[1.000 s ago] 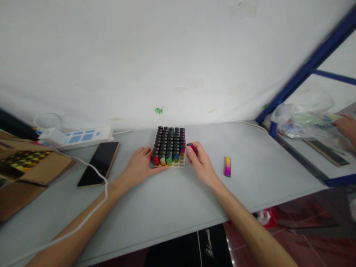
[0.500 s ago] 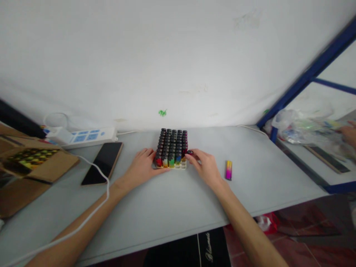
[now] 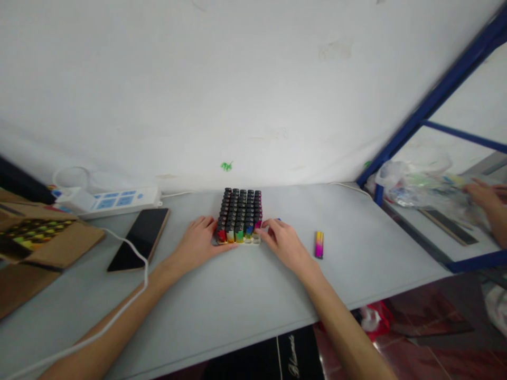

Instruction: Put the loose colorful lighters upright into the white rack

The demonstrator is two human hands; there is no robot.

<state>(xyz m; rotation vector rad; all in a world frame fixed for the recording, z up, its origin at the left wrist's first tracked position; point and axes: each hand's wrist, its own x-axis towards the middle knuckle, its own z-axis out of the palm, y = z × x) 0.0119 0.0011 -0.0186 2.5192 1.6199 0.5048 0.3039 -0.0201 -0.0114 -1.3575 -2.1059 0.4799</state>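
Note:
A pale tray (image 3: 253, 239) stands on the table, packed with upright lighters (image 3: 238, 214) with black tops and coloured bodies. Bare slots show at its front right corner. My left hand (image 3: 201, 237) holds the tray's left side, its thumb along the front edge. At the right front corner is my right hand (image 3: 282, 240), fingers closed beside a magenta lighter (image 3: 257, 225); what they hold is hidden. A small blue bit (image 3: 279, 219) shows just behind these fingers. Further right, a yellow and magenta lighter (image 3: 319, 245) lies alone.
At left are an open cardboard box (image 3: 81, 238) of lighters, a phone (image 3: 139, 240), a power strip (image 3: 122, 200) and a white cable (image 3: 144, 272). Beyond the blue frame (image 3: 400, 138) at right, another person's hand (image 3: 484, 194) is by plastic bags (image 3: 414, 184).
The black-topped lighter at my right fingertips no longer shows there; those fingers are now close against the tray's corner. The blue bit has come into sight. The whole view has shifted slightly.

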